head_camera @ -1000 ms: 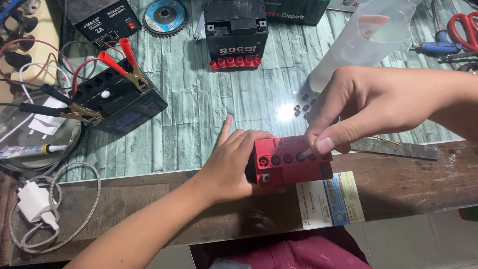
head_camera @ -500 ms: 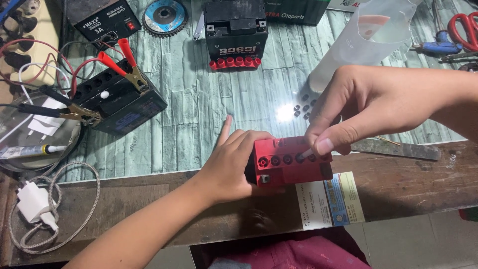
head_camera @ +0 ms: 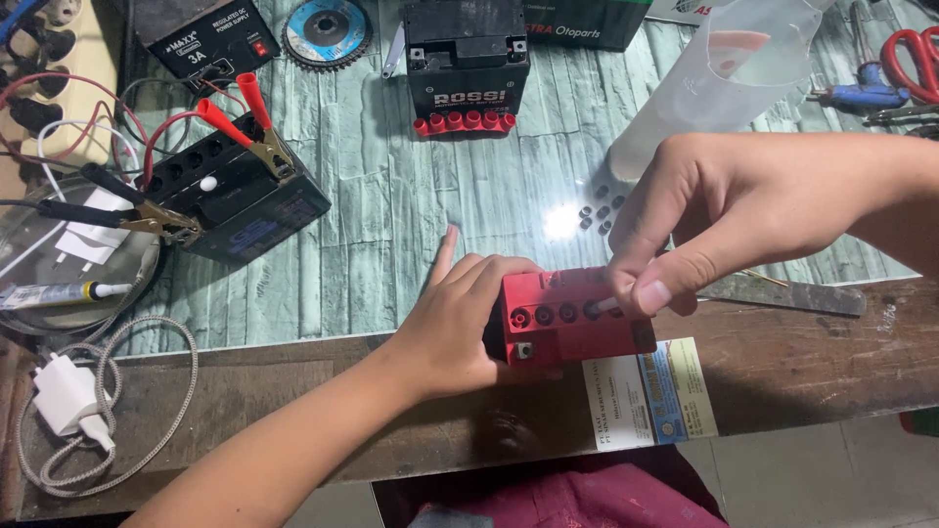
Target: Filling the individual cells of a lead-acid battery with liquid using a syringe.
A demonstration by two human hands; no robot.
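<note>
two hands work on one small red battery (head_camera: 572,328), which sits at the near edge of the workbench (head_camera: 293,391). the left hand (head_camera: 460,318) wraps around the battery's left end, palm against the casing, index finger extended straight and clear of it. the right hand (head_camera: 699,220) comes in from the right, thumb and forefinger pinched on a small pale piece at one of the filler holes on the battery's top. just beyond the right hand lie several small black caps (head_camera: 599,210) and a clear plastic container (head_camera: 719,78). well left of the left hand, a black battery (head_camera: 240,200) carries red and black clamps (head_camera: 249,122).
</note>
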